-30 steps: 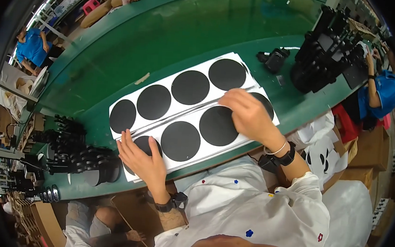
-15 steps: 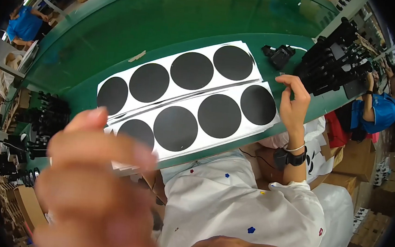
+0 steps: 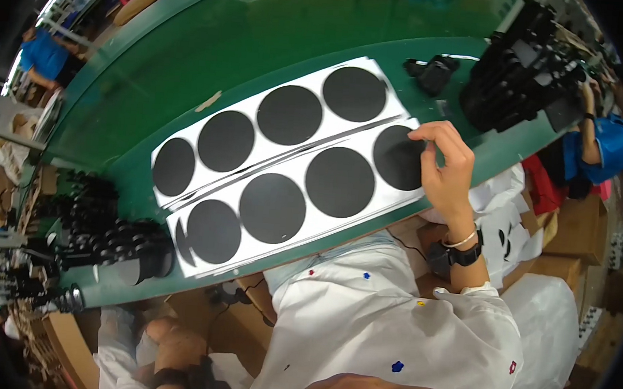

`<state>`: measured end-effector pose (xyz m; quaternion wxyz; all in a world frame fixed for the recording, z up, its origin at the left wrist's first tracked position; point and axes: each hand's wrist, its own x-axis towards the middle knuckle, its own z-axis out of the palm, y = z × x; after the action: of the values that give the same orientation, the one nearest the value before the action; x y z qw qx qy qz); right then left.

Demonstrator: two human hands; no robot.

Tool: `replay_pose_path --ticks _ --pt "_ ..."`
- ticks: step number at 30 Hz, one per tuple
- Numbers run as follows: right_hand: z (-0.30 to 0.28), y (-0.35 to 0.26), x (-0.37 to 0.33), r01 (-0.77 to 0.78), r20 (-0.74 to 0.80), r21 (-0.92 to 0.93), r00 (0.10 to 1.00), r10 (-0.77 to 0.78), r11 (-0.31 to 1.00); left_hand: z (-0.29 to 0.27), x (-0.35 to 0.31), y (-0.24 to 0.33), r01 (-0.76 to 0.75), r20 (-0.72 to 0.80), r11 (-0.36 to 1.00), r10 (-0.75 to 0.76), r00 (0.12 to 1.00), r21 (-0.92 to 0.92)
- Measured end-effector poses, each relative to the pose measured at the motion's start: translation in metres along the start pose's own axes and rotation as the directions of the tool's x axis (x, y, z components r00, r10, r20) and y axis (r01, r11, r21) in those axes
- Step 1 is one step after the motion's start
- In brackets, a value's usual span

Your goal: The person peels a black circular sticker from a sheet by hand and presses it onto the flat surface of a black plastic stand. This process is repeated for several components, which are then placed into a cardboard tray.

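Note:
Two long white sheets lie side by side on the green table, each carrying several round black discs. My right hand is at the right end of the near sheet. Its thumb and fingertips pinch the right edge of the last black disc. The far sheet lies untouched. My left hand hangs below the table's front edge at the lower left, a dark band on its wrist. Its fingers are too blurred to read.
Heaps of black parts stand at the table's left end and right end. A small black part lies beyond the sheets. Persons in blue sit at the far left and far right. Cardboard boxes stand below.
My left hand left the near sheet's left end, swept up close to the camera, then dropped below the table. My right hand slid from the middle disc to the rightmost one.

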<state>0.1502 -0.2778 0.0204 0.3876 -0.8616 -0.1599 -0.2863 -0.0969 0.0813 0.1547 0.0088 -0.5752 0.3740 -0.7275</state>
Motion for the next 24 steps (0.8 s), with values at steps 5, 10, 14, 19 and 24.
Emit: replay_pose_path --ticks 5,10,14,19,24 --pt "0.034 -0.035 -0.001 0.120 0.046 0.177 0.991 -0.130 0.977 -0.032 -0.021 0.029 -0.056 -0.115 0.995 0.066 0.991 0.082" --pt "0.058 -0.067 -0.001 0.117 0.145 0.333 0.974 -0.174 0.936 0.001 -0.057 0.045 0.026 -0.319 0.988 0.025 0.948 0.153" --pt "0.082 -0.089 -0.003 0.153 0.150 0.445 0.959 -0.242 0.882 0.059 -0.112 0.055 0.208 -0.317 0.965 -0.150 0.936 0.158" --pt "0.107 -0.117 -0.008 0.124 0.212 0.547 0.936 -0.280 0.828 0.067 -0.154 0.062 0.831 0.292 0.382 -0.915 0.278 0.404" --pt "0.113 -0.125 -0.007 0.103 0.345 0.393 0.905 -0.250 0.914 0.078 -0.161 0.045 0.838 0.492 0.290 -0.870 0.030 0.462"
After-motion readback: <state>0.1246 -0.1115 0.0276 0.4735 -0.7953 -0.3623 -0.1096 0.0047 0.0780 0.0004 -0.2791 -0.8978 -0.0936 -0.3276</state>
